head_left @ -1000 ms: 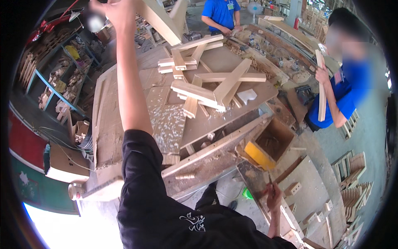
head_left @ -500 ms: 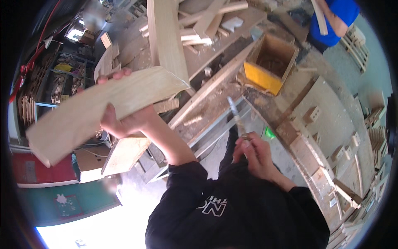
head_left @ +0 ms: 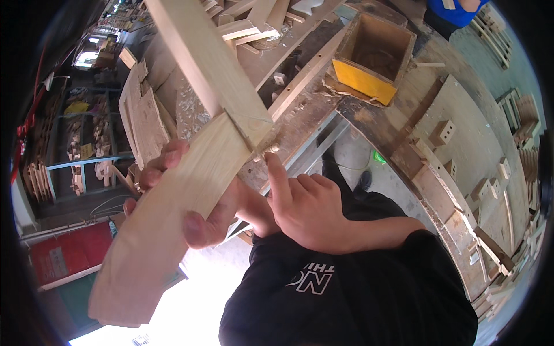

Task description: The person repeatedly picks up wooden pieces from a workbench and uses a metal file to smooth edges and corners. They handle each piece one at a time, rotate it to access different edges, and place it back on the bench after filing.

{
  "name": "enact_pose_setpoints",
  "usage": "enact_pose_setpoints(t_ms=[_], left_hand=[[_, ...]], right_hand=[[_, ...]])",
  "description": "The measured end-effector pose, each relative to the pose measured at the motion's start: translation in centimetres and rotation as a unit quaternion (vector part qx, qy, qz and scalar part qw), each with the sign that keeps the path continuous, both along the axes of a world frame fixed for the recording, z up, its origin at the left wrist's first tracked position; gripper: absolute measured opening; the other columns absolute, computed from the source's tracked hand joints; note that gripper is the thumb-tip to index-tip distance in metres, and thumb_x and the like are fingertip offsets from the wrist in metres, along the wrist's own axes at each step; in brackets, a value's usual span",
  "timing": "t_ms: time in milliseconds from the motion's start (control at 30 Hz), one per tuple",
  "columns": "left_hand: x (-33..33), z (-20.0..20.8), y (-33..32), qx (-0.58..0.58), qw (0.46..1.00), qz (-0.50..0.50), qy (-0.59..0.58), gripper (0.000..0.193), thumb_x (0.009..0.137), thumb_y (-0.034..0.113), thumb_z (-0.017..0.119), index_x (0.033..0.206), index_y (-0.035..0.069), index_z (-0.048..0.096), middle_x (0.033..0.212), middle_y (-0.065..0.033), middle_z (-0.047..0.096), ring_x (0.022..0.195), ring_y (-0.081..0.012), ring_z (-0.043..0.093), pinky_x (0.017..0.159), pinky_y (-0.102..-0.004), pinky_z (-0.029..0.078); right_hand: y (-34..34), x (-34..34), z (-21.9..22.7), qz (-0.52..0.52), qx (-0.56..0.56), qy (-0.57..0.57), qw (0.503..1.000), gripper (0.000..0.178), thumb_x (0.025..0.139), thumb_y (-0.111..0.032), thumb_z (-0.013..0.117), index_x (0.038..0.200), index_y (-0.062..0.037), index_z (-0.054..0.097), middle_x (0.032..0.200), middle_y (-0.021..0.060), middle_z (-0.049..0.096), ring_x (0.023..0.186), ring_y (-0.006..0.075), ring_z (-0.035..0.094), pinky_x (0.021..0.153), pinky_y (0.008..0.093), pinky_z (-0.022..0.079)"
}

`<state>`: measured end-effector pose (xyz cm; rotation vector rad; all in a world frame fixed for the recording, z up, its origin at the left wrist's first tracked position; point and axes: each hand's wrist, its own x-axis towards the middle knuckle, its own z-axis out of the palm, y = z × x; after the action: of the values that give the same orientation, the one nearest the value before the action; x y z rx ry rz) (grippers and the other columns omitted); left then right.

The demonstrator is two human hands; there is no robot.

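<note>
My left hand (head_left: pixel 216 224) grips a pale curved wooden board (head_left: pixel 164 222) from below, thumb on the near edge and fingers round the far one. The board's upper end meets a long straight wooden beam (head_left: pixel 210 63) at an angle, with a dark seam line between them. Close beside that joint, my right hand (head_left: pixel 309 210) has its index finger stretched out, the tip at the board's corner. Its other fingers are curled in, and whatever they hold, if anything, is hidden.
A wooden box with a yellow side (head_left: pixel 365 81) stands on the bench beyond. Wood offcuts (head_left: pixel 248 26) lie heaped at the back. On the right, a panel (head_left: pixel 461 124) carries several small drilled blocks. Shelves (head_left: pixel 86 158) hold more wood at left. Another person (head_left: pixel 453 14) is at far right.
The curved board has swung to a steeper slant, its lower end now nearer me. My right hand has moved left to the joint; the thin pale-tipped tool it held no longer shows.
</note>
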<state>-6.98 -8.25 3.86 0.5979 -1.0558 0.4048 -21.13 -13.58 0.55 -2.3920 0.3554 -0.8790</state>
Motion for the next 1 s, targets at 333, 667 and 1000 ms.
enact_pose_setpoints(t_ms=[333,667,1000], left_hand=[[5.9,1.2,5.0,-0.002,0.945,0.325,-0.041,0.076,0.066,0.026,0.049,0.139,0.012,0.034,0.114,-0.0189,0.046,0.099,-0.0379,0.05,0.089,-0.0529,0.037],[14.4,4.6,9.0,-0.013,0.97,0.228,-0.082,0.068,0.059,0.022,0.056,0.127,0.013,0.05,0.11,-0.0176,0.053,0.096,-0.0359,0.054,0.091,-0.0534,0.039],[20.4,5.5,12.8,-0.148,0.98,0.116,0.058,0.062,0.061,0.029,0.065,0.117,0.004,0.052,0.102,-0.0124,0.056,0.095,-0.0282,0.055,0.092,-0.0437,0.045]], right_hand=[[1.0,8.1,1.1,0.073,-0.036,0.03,0.996,0.062,0.063,-0.017,0.064,0.118,0.0101,0.055,0.047,-0.0018,0.044,0.041,0.0126,0.049,0.041,0.026,0.039],[3.2,18.5,1.5,0.141,-0.02,0.021,0.99,0.049,0.073,-0.009,0.062,0.119,0.0039,0.053,0.048,-0.0022,0.046,0.04,0.0144,0.052,0.04,0.0284,0.041],[2.3,25.4,-5.4,0.185,0.166,0.102,0.963,0.018,0.094,-0.014,0.051,0.108,-0.0033,0.052,0.058,0.0128,0.06,0.051,0.0318,0.061,0.046,0.0436,0.047]])
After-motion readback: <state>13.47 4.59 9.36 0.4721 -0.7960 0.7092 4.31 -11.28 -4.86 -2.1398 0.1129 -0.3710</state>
